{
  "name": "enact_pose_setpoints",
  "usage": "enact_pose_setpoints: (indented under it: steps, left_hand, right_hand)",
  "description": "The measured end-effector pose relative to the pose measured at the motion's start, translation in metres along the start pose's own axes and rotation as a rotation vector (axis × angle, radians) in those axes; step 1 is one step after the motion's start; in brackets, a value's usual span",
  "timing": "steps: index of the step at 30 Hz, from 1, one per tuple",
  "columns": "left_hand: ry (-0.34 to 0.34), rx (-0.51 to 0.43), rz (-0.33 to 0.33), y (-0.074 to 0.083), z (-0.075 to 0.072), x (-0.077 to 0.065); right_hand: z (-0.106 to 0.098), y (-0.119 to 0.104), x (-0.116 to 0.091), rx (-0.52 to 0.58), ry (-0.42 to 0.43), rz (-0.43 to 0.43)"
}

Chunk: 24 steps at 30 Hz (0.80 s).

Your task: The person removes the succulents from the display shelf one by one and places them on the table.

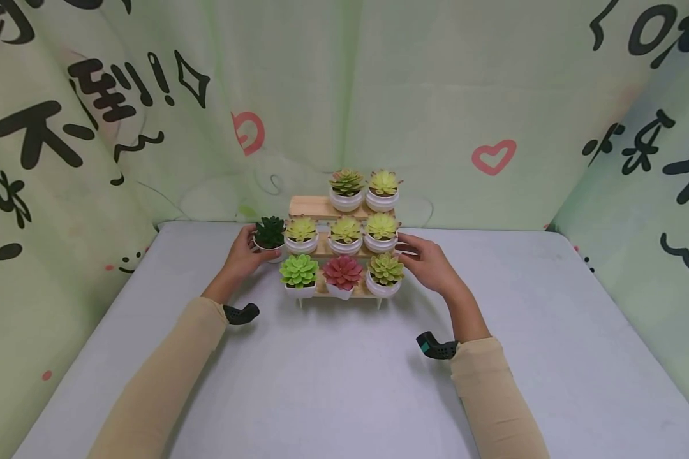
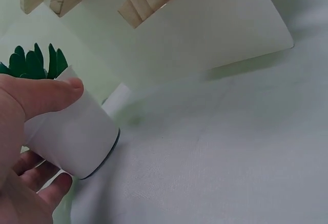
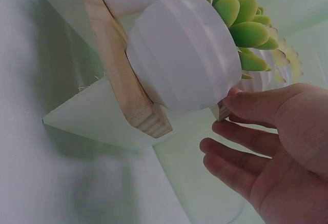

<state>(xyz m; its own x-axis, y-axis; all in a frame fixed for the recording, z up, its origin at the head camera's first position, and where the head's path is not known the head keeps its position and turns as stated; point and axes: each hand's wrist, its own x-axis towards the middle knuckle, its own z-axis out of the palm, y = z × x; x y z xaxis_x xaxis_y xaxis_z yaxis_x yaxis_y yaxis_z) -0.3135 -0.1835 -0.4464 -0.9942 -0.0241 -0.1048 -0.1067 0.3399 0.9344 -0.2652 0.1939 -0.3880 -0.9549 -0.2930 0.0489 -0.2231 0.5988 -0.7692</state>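
Note:
My left hand holds a dark green succulent in a white pot, thumb on one side and fingers on the other. The pot is beside the left end of a three-tier wooden plant stand. With thumb and fingertips, my right hand pinches the right end of the stand's middle shelf. Two potted succulents stand on the top shelf. Three yellow-green ones fill the middle. On the bottom shelf are a bright green succulent, a red one and a yellow-green one.
The stand rests on a white-covered table on pale side panels. Behind the table hangs a light green curtain with black writing and pink hearts; it also runs along both sides.

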Motion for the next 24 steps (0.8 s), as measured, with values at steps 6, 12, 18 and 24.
enact_pose_setpoints:
  steps: [6,12,18,24]
  left_hand:
    - [0.019,0.007,-0.015,0.002,-0.001,-0.005]
    - [0.038,-0.005,0.013,0.003,-0.005,-0.009]
    - [0.044,-0.034,0.048,0.003,-0.012,-0.017]
    - [0.051,-0.048,0.083,0.007,-0.016,-0.024]
  right_hand:
    - [0.000,0.000,0.000,-0.004,0.000,-0.004]
    - [0.000,0.001,0.001,-0.010,0.002,-0.009]
    - [0.000,0.001,0.001,-0.009,-0.001,-0.009]
    - [0.000,0.001,0.001,-0.008,-0.004,-0.004]
